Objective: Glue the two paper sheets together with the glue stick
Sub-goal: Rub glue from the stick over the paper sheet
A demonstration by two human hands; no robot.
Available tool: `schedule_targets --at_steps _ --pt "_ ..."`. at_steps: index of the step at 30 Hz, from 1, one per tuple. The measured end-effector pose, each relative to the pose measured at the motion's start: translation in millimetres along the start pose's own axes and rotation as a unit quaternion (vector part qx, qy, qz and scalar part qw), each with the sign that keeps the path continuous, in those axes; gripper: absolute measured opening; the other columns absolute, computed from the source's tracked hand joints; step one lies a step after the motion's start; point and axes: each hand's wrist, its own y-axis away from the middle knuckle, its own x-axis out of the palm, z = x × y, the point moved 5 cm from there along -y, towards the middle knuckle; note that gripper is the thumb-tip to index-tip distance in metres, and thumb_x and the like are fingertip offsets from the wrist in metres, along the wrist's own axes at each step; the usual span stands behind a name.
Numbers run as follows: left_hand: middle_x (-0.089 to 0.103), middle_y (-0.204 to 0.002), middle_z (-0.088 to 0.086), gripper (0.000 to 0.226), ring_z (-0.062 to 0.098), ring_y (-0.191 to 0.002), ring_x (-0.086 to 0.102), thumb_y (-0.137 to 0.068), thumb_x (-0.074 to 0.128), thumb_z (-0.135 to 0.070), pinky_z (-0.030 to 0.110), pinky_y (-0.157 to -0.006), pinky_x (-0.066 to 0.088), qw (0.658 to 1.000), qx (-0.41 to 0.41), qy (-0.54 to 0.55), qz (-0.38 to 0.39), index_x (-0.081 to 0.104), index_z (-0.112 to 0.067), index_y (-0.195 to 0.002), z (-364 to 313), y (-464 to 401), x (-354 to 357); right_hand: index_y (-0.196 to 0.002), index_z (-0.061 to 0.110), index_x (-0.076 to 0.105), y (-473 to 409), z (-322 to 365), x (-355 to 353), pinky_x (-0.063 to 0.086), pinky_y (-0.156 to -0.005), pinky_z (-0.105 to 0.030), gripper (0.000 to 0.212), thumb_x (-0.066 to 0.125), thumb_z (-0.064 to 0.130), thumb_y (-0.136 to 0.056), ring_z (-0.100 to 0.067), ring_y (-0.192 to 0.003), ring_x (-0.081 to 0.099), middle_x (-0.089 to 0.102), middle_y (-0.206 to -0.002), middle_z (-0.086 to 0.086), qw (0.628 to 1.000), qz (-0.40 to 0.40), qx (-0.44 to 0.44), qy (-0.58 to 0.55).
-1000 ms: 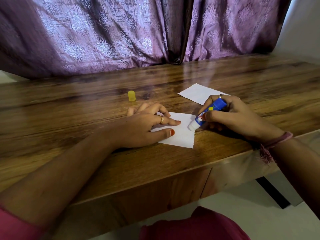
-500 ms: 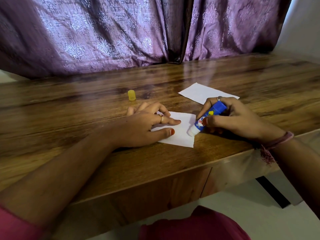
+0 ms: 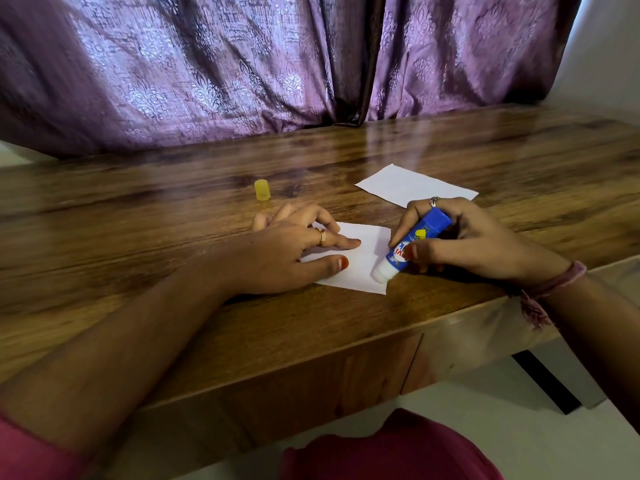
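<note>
Right hand [image 3: 460,242] grips glue stick [image 3: 414,244]; left hand [image 3: 294,252] flat, pinning sheet [image 3: 365,263]. Near-right edge may crumple if pressed hard.

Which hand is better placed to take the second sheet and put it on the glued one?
Probably the right hand: the far sheet lies just beyond it, though it holds the glue stick. The left hand presses the near sheet.

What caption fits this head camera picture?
Left hand holds paper flat; right hand rubs glue stick on it.
</note>
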Motion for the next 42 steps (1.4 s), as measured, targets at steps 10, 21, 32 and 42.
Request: schedule_targets --at_steps 10,21,32,42 --pt "0.036 -0.126 -0.024 0.043 -0.007 -0.115 0.018 -0.082 0.031 -0.064 0.027 -0.072 0.01 1.0 -0.007 0.005 0.0 0.043 -0.062 -0.123 -1.8 0.6 0.1 -0.084 0.011 0.069 1.4 3.9 3.0 0.049 -0.059 -0.022 0.01 0.065 0.006 -0.076 -0.015 -0.062 0.06 0.065 -0.078 -0.023 1.0 0.019 0.003 0.007" --pt "0.035 -0.125 -0.025 0.044 -0.007 -0.116 0.018 -0.083 0.031 -0.065 0.029 -0.076 0.011 1.0 -0.007 0.005 0.002 0.043 -0.061 -0.125 -0.6 0.1 0.3 -0.083 0.016 0.07 -0.2 2.9 2.4 0.05 -0.061 -0.022 0.013 0.065 0.006 -0.077 -0.016 -0.065 0.061 0.065 -0.08 -0.024 1.0 0.021 0.003 0.005" --pt "0.035 -0.124 -0.026 0.043 -0.006 -0.113 0.02 -0.083 0.031 -0.066 0.027 -0.066 0.01 1.0 -0.002 -0.008 -0.003 0.04 -0.063 -0.125 0.3 -0.7 1.0 -0.086 0.01 0.068 0.4 3.0 4.1 0.048 -0.058 -0.02 0.011 0.064 0.006 -0.077 -0.013 -0.061 0.06 0.065 -0.08 -0.023 0.999 0.036 -0.002 0.01" --pt "0.034 -0.122 -0.027 0.042 -0.005 -0.118 0.02 -0.083 0.031 -0.066 0.029 -0.069 0.011 1.0 -0.005 0.001 -0.003 0.042 -0.063 -0.123 -0.1 -0.3 -0.1 -0.087 0.008 0.067 -0.3 1.0 2.1 0.049 -0.058 -0.024 0.01 0.064 0.006 -0.078 -0.016 -0.061 0.059 0.065 -0.077 -0.021 1.0 0.025 0.002 0.004"
